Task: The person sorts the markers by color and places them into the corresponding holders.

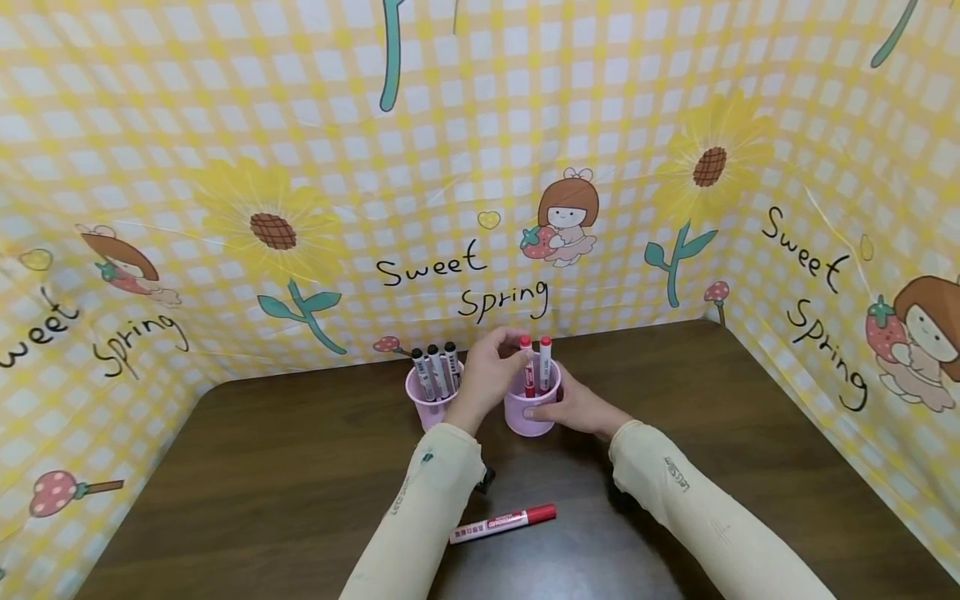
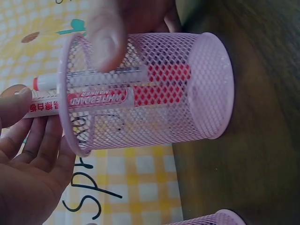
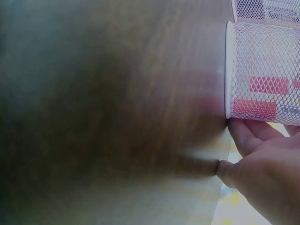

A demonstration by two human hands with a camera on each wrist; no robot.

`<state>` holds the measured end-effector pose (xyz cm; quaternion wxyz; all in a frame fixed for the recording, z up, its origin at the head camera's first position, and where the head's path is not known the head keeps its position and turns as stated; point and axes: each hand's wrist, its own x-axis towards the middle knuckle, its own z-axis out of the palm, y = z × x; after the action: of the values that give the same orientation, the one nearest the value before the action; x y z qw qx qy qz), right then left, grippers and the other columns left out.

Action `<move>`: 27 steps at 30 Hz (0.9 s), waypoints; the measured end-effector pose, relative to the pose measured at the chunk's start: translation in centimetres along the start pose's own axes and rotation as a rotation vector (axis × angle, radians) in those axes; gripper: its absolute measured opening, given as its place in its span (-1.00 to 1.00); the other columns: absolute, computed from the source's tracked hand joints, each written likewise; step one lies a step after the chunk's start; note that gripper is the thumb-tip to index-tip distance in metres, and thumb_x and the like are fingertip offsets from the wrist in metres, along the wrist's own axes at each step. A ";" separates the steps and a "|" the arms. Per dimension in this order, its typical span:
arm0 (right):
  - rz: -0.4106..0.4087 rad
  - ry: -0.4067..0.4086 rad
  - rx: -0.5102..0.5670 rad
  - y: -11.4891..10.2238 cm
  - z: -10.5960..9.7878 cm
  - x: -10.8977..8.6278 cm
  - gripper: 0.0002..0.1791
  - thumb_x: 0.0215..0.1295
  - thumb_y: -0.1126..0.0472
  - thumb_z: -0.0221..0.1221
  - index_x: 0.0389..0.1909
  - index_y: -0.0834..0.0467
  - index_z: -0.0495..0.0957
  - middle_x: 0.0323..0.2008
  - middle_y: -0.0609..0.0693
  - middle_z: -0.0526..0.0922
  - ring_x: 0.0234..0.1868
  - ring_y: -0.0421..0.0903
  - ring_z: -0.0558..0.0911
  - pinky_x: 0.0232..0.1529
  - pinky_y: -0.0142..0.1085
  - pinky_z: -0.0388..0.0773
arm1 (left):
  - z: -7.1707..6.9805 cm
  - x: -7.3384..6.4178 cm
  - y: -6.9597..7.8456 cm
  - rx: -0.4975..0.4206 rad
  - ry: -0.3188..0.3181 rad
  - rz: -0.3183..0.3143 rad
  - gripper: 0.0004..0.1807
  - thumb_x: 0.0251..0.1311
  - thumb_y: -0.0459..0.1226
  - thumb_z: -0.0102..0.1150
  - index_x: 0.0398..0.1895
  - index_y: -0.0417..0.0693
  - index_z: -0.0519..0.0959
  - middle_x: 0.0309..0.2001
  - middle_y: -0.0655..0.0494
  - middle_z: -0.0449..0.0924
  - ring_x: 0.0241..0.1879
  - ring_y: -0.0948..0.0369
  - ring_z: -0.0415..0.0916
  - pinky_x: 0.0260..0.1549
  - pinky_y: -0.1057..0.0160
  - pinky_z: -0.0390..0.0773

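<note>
My left hand (image 1: 491,371) pinches the top end of a red whiteboard marker (image 1: 529,381) that stands inside a pink mesh pen cup (image 1: 528,423). A second red marker (image 1: 545,365) leans in the same cup. In the left wrist view, both markers have their red caps down near the cup's base, and the left thumb (image 2: 16,105) lies on the end of the held marker (image 2: 98,97). Around the cup's right side curls my right hand (image 1: 588,408), its thumb across the front. Right-hand fingers (image 3: 248,138) show against the mesh in the right wrist view.
Left of it stands another pink mesh cup (image 1: 429,414) with several black-capped markers (image 1: 433,372). One red marker (image 1: 504,523) lies on the dark wooden table (image 1: 300,483) nearer me, close to the left sleeve. A yellow checked cloth (image 1: 337,167) hangs behind and at both sides.
</note>
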<state>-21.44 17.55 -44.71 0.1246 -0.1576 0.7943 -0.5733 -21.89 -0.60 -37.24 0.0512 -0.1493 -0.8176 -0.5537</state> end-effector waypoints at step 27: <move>-0.016 -0.004 0.005 0.0 0.1 -0.1 -0.01 0.22 0.17 0.41 0.51 0.17 -0.02 0.30 0.20 0.39 0.26 0.11 0.44 0.31 0.05 0.30 | 0.9 0.4 -0.5 0.031 -0.037 -0.067 -0.72 0.31 -0.29 0.31 0.06 -0.07 0.62 -0.13 0.14 0.61 -0.08 0.14 0.53 -0.03 0.13 0.56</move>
<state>-21.35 17.49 -44.71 0.1219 -0.1645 0.7914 -0.5760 -22.32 0.09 -37.93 0.0199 -0.1314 -0.8313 -0.5397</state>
